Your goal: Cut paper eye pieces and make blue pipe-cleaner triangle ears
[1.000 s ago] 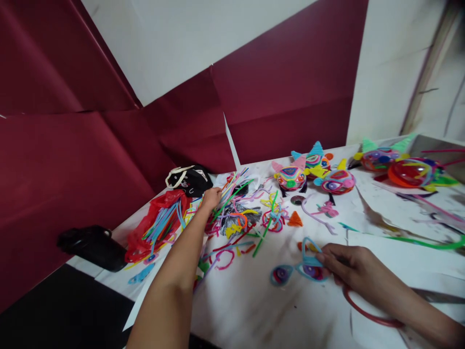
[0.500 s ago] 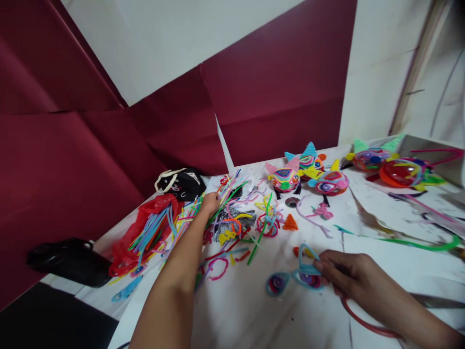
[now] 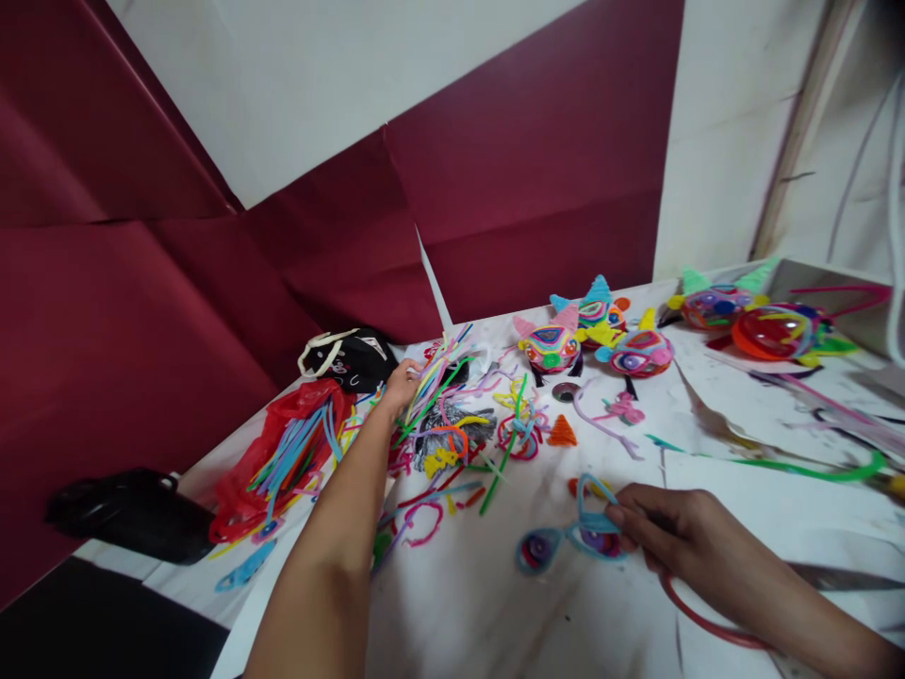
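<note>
My left hand [image 3: 402, 387] reaches into the heap of loose pipe cleaners at the back of the table. Its fingers are closed on a bundle of pipe cleaners [image 3: 433, 377] in several colours. My right hand [image 3: 679, 533] pinches a light blue pipe-cleaner shape [image 3: 595, 519] with a bent loop standing up. Just below that shape lie two light-blue-rimmed eye pieces [image 3: 537, 549] with purple centres. Scissors with a red handle [image 3: 707, 618] show beneath my right hand and wrist; whether the fingers also touch them is hidden.
Several colourful animal heads with pointed ears [image 3: 551, 349] stand along the back right. A red plastic bag [image 3: 244, 471] of pipe cleaners, a black pouch [image 3: 353, 360] and a black bag [image 3: 131, 514] lie at left. An orange triangle [image 3: 563, 432] sits mid-table.
My left hand has shifted slightly up and left at the pipe-cleaner heap, and its fingers have moved on the bundle. My right hand keeps its hold, almost still.
</note>
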Motion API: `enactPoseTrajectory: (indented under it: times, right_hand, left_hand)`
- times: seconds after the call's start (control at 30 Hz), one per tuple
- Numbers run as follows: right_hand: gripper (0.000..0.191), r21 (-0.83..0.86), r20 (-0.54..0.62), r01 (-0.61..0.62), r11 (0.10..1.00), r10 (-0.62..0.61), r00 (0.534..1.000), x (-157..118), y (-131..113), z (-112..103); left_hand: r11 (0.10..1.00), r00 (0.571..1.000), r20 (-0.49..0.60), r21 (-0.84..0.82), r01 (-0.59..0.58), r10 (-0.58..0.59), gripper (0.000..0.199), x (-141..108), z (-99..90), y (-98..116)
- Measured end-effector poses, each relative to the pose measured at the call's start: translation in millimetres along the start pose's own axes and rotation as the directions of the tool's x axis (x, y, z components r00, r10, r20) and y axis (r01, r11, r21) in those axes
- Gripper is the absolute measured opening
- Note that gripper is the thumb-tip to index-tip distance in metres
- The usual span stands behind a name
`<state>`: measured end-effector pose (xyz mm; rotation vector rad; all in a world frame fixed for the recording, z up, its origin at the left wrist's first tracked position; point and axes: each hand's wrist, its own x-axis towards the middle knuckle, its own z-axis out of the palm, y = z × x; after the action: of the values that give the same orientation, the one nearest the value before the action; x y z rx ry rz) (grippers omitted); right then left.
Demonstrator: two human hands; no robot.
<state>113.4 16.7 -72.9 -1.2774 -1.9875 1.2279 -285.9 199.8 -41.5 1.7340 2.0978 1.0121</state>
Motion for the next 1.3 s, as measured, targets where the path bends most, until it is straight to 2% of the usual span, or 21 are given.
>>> enactPoseTrajectory:
  times: [0.17, 0.37, 0.57, 0.8, 1.07, 1.2, 1.3]
  right_hand:
    - [0.040, -0.030, -0.003, -0.013, 0.999, 0.013, 1.000, -1, -2, -1]
    - [0.041, -0.044, -0.004, -0.010, 0.999, 0.010, 1.000, -3, -6, -2]
    - [0.040, -0.052, -0.004, -0.009, 0.999, 0.009, 1.000, -3, -6, -2]
    - [0.041, -0.081, 0.000, -0.015, 0.997, 0.015, 1.000, -1, -5, -2]
    - [0.042, -0.100, -0.011, -0.012, 0.995, 0.011, 1.000, -3, -5, -2]
    - [0.041, -0.090, -0.021, -0.006, 0.996, 0.004, 1.000, -3, -5, -2]
    - [0.040, -0.081, -0.030, -0.002, 0.997, 0.000, 1.000, -3, -5, -1]
  left_hand:
    - [0.972, 0.994, 0.099, 0.223, -0.076, 0.054, 0.022, -4, 0.3, 7]
    - [0.876, 0.980, 0.191, 0.462, -0.138, 0.054, 0.024, -7, 0.9, 14]
    - [0.769, 0.962, 0.256, 0.596, -0.232, 0.092, 0.026, -5, 0.4, 18]
    - [0.661, 0.947, 0.314, 0.697, -0.277, 0.066, 0.025, -8, 3.5, 21]
    - [0.596, 0.953, 0.295, 0.755, -0.274, 0.065, 0.026, -21, 1.8, 32]
    - [0.615, 0.968, 0.224, 0.749, -0.245, 0.112, 0.024, -28, -1.6, 36]
    - [0.668, 0.982, 0.149, 0.720, -0.189, 0.118, 0.028, -25, -7.2, 41]
